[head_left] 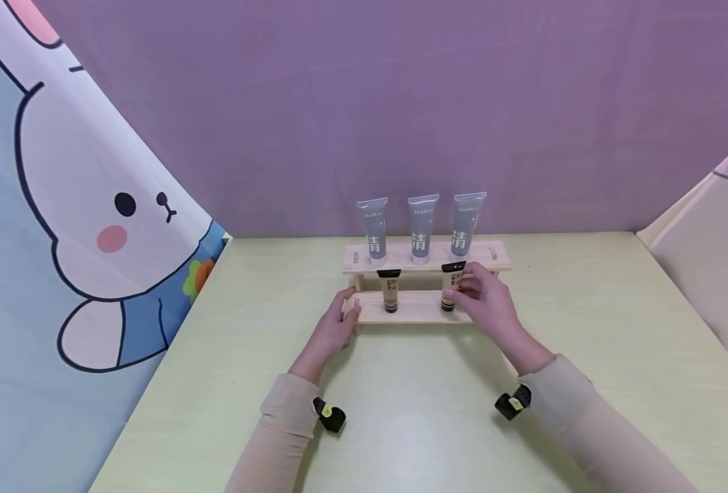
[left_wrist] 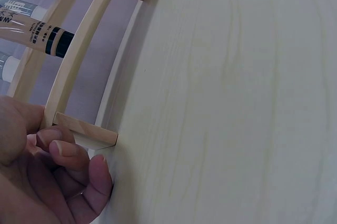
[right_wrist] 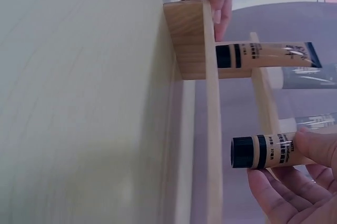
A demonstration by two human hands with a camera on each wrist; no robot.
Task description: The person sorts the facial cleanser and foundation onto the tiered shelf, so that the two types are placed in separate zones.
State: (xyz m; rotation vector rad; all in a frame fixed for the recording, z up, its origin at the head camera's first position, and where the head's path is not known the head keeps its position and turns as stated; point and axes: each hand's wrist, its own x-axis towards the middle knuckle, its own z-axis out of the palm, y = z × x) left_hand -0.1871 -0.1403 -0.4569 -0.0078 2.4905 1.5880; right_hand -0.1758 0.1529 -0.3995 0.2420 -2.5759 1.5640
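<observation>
A two-tier wooden display rack [head_left: 416,315] stands on the table. My left hand [head_left: 337,322] grips the left end of its lower tier; in the left wrist view the fingers [left_wrist: 71,153] curl by the end piece. My right hand [head_left: 490,301] pinches a beige squeeze tube [head_left: 452,281] with a black cap pointing down. In the right wrist view a small gap shows between that cap [right_wrist: 242,153] and the lower tier. Another beige tube [head_left: 390,291] stands cap-down on the lower tier, left of the held one.
Three grey-blue tubes [head_left: 421,229] stand in a row on the rack's upper tier [head_left: 394,252]. Behind the pale wood-grain table [head_left: 400,411] hangs a purple cloth [head_left: 400,103]. A cloth with a cartoon rabbit [head_left: 92,205] covers the left side.
</observation>
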